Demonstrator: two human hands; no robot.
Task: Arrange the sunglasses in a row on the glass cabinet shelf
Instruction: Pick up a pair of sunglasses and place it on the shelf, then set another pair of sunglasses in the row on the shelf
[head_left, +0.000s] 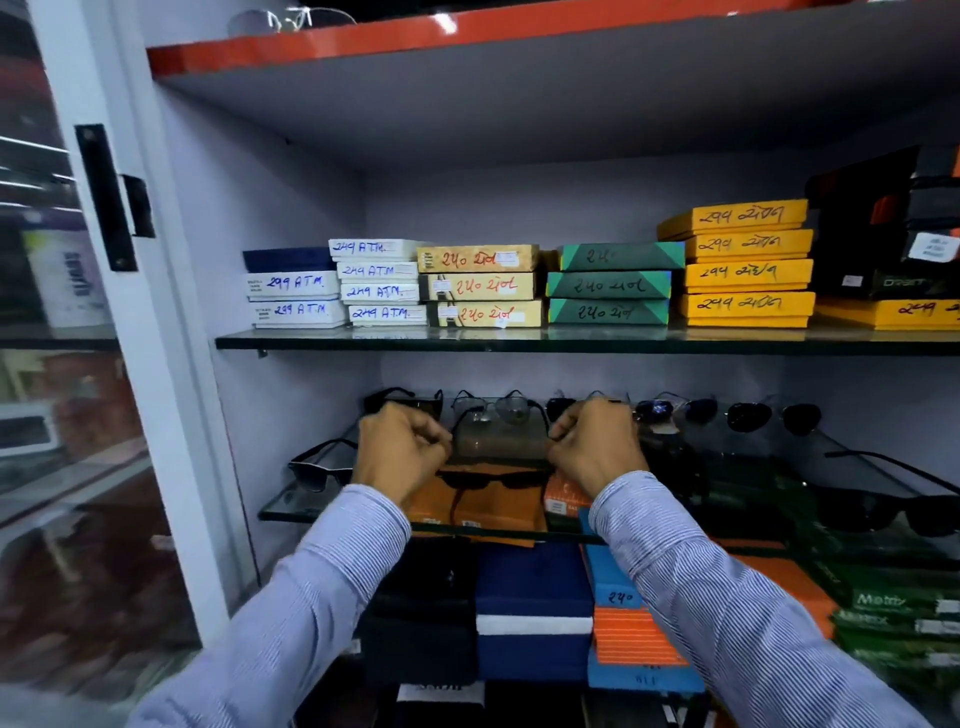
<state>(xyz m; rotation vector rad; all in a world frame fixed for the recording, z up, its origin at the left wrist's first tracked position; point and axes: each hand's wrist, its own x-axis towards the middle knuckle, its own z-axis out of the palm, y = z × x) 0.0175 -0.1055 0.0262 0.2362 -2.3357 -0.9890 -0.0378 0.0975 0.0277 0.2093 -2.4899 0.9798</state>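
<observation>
left hand (397, 449) fisted, pinching temple of clear-lens glasses (496, 415) | right hand (595, 441) same, opposite temple | over glass shelf (291, 512)

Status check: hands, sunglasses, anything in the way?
Left hand and right hand each pinch a temple of the clear-lens glasses. Glasses in the back row on the glass shelf. Nothing in the way.

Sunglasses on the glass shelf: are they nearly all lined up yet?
Partly. A back row already stands along the wall. The left hand and right hand hold a clear-lensed pair by its arms, setting it there. Dark pairs at the left edge and right front still sit out of line.
</observation>
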